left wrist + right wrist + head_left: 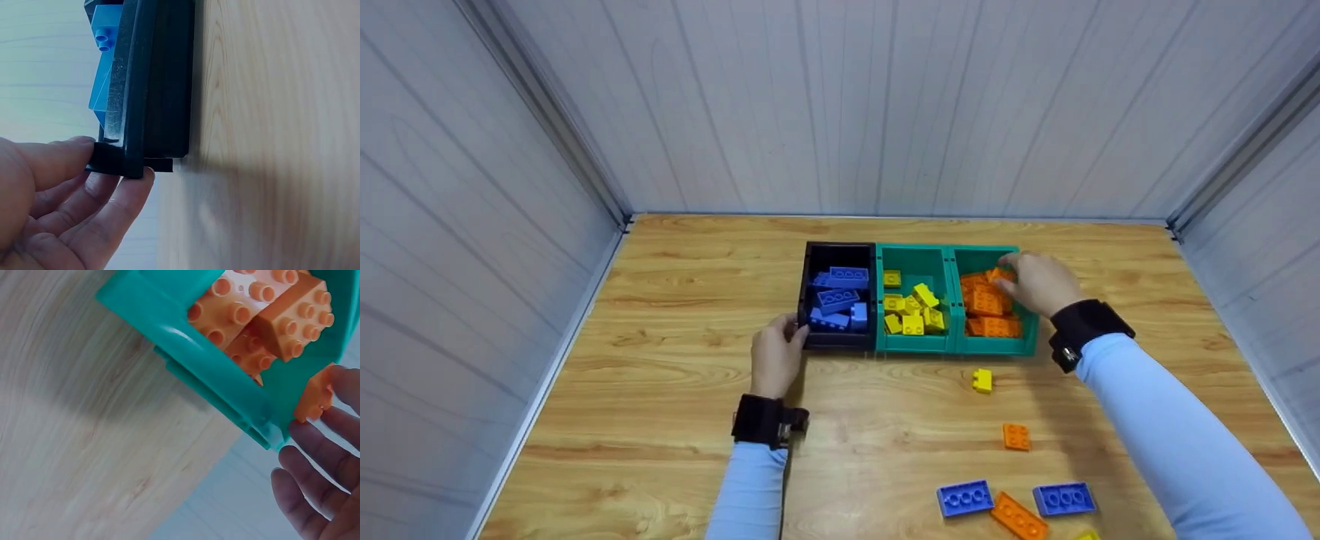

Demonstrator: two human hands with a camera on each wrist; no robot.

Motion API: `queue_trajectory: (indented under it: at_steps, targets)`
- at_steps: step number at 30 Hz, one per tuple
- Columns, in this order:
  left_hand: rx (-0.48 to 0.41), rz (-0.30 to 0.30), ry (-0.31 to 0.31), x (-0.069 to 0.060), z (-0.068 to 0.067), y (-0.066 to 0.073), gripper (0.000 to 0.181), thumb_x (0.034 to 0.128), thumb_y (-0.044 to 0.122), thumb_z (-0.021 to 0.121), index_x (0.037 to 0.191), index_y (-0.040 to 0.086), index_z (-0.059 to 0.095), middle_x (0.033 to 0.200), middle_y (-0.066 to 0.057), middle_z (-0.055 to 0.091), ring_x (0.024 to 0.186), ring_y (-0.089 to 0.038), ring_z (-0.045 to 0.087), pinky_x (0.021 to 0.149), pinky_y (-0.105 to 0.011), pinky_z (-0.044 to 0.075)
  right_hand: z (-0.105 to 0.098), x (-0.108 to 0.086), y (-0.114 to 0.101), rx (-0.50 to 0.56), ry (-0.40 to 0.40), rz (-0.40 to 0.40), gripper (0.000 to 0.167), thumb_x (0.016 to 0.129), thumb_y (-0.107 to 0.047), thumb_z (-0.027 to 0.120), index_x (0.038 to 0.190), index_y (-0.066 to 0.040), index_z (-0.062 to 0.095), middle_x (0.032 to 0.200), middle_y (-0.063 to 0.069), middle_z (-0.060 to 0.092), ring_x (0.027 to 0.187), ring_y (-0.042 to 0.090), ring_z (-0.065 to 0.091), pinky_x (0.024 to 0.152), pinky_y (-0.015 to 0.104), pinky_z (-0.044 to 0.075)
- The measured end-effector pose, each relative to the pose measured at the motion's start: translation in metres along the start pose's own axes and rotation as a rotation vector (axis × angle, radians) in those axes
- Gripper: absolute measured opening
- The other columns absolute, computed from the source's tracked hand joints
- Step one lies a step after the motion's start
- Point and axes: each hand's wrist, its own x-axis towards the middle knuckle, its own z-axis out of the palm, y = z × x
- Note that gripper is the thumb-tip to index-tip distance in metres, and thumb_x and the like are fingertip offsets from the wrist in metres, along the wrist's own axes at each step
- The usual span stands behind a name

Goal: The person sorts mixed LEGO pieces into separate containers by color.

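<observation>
My left hand (775,358) grips the front left corner of a black bin (840,341), thumb on the rim and fingers underneath, as the left wrist view shows. Blue bricks (838,301) lie inside that bin. Over the right-hand green bin (997,346), my right hand (1041,285) pinches a small orange brick (314,395) between thumb and fingers, near the bin's side wall. Other orange bricks (986,298) are piled in this bin. Between the two, a middle green bin (915,343) holds yellow bricks (913,325).
In front of the bins, a yellow brick (982,381) and an orange brick (1015,436) lie on the wooden table (660,390). Nearer are two blue bricks (965,499), a long orange brick (1019,516) and a partly cut-off yellow brick (1087,535). Pale walls (840,112) enclose the table.
</observation>
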Motion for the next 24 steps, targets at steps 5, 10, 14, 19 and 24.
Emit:
queue_trajectory:
  at_steps: [5, 10, 14, 19, 24]
  targets:
    - [0.002, 0.011, 0.004, 0.000, 0.002, 0.000, 0.019, 0.0931, 0.006, 0.068, 0.109, -0.004, 0.071, 0.085, -0.010, 0.069, 0.075, -0.022, 0.063, 0.069, -0.037, 0.051, -0.004, -0.002, 0.003, 0.045, 0.007, 0.033, 0.046, 0.101, -0.031, 0.059, 0.132, 0.003, 0.058, 0.090, 0.020, 0.068, 0.074, 0.031, 0.063, 0.069, 0.047, 0.051]
    - [-0.003, 0.007, 0.011, 0.000, 0.001, 0.000, 0.019, 0.0925, 0.005, 0.069, 0.109, -0.004, 0.071, 0.086, -0.011, 0.070, 0.077, -0.023, 0.065, 0.071, -0.038, 0.052, -0.013, -0.017, 0.001, 0.061, 0.030, 0.004, 0.034, 0.101, -0.024, 0.059, 0.122, 0.002, 0.065, 0.111, 0.026, 0.066, 0.089, 0.038, 0.065, 0.077, 0.052, 0.052]
    - [0.000, 0.014, 0.008, 0.000, 0.001, 0.000, 0.019, 0.0927, 0.005, 0.069, 0.109, -0.004, 0.070, 0.086, -0.011, 0.070, 0.078, -0.023, 0.065, 0.072, -0.038, 0.053, -0.017, -0.040, 0.000, 0.085, 0.029, -0.022, 0.030, 0.099, -0.022, 0.063, 0.119, -0.001, 0.068, 0.106, 0.022, 0.068, 0.084, 0.032, 0.066, 0.073, 0.049, 0.053]
    - [0.003, 0.040, 0.014, -0.001, 0.000, 0.000, 0.017, 0.0927, 0.005, 0.068, 0.107, -0.004, 0.071, 0.083, -0.010, 0.069, 0.075, -0.023, 0.064, 0.069, -0.038, 0.051, -0.010, -0.077, -0.003, 0.118, -0.005, -0.053, 0.028, 0.095, -0.022, 0.069, 0.117, -0.005, 0.070, 0.103, 0.013, 0.070, 0.087, 0.027, 0.065, 0.072, 0.046, 0.055]
    - [0.006, 0.037, 0.022, -0.001, 0.000, 0.000, 0.015, 0.0919, 0.005, 0.069, 0.105, -0.003, 0.071, 0.081, -0.009, 0.068, 0.074, -0.023, 0.063, 0.069, -0.039, 0.051, 0.011, -0.112, -0.006, 0.121, -0.034, -0.088, 0.030, 0.090, -0.021, 0.074, 0.115, -0.006, 0.070, 0.106, 0.012, 0.071, 0.089, 0.026, 0.065, 0.074, 0.044, 0.056]
